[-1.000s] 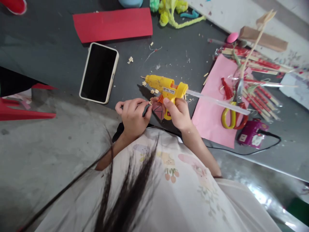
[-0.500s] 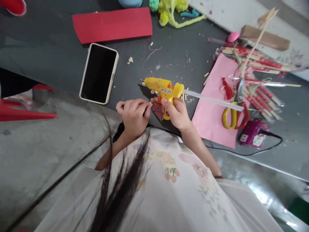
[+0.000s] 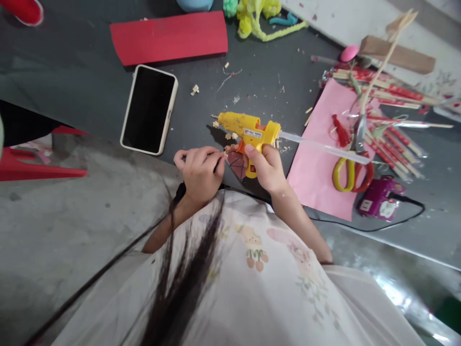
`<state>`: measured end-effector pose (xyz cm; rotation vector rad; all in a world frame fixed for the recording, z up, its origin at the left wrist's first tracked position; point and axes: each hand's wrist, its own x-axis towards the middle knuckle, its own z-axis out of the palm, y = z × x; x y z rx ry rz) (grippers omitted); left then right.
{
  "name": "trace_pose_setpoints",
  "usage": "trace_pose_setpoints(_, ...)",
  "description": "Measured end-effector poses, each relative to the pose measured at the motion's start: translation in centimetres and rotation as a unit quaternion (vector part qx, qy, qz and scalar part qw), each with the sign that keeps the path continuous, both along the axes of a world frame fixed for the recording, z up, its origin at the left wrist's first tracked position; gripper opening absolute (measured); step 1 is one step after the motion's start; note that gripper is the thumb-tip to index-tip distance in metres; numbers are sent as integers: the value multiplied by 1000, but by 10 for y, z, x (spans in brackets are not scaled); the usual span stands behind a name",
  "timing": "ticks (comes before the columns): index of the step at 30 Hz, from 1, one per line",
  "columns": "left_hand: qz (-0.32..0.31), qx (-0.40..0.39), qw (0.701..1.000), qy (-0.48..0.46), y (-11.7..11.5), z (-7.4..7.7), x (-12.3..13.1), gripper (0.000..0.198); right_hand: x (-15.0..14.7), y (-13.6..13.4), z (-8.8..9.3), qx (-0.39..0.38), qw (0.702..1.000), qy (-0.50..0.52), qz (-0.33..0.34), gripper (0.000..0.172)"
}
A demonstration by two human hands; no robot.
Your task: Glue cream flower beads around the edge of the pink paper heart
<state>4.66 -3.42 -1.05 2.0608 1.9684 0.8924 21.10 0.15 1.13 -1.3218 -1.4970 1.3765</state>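
Observation:
My right hand (image 3: pixel 268 166) is wrapped round the handle of a yellow hot glue gun (image 3: pixel 239 122). A long clear glue stick (image 3: pixel 324 146) sticks out of its back end, and its nozzle points left over the grey table. Close by on the left, my left hand (image 3: pixel 201 173) is closed, thumb and fingertips pinched together; what they hold is too small to make out. A dark red piece with black lines (image 3: pixel 236 164) shows between the hands, partly hidden. Small pale wooden bits (image 3: pixel 230 136) lie under the gun.
A phone (image 3: pixel 149 109) and a red paper strip (image 3: pixel 169 38) lie at left. On the right are pink paper (image 3: pixel 317 154), scissors (image 3: pixel 344 174), several red-and-wood sticks in plastic (image 3: pixel 391 149) and a purple box with a cable (image 3: pixel 382 198). Yellow yarn (image 3: pixel 255 19) lies at the back.
The glue gun has shifted slightly right in my right hand, with its glue stick. My left hand stays almost still, fingers still pinched.

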Motion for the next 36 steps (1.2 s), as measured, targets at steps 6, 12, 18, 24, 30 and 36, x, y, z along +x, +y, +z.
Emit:
trace_pose_setpoints(6,8,-8,1000,6,0,3,-1,14,6,-3,2,13,1000,11,-25,39)
trace_pose_setpoints(12,-46,-25,998,-20,12,6,-14,11,15,-6,3,-5,996,44,-77,40)
trace_pose_setpoints(18,-163,-67,984,9,31,10,-34,22,23,-11,9,2,992,71,-101,36)
trace_pose_setpoints(24,-209,-110,971,16,42,13,-39,23,27,-17,9,0,990,55,-132,42)
trace_pose_setpoints(30,-217,-108,970,27,46,15,-38,21,29,-22,7,11,990,61,-129,44)
trace_pose_setpoints(36,-228,-84,970,28,48,11,-39,19,27,-21,8,-13,992,42,-121,42)
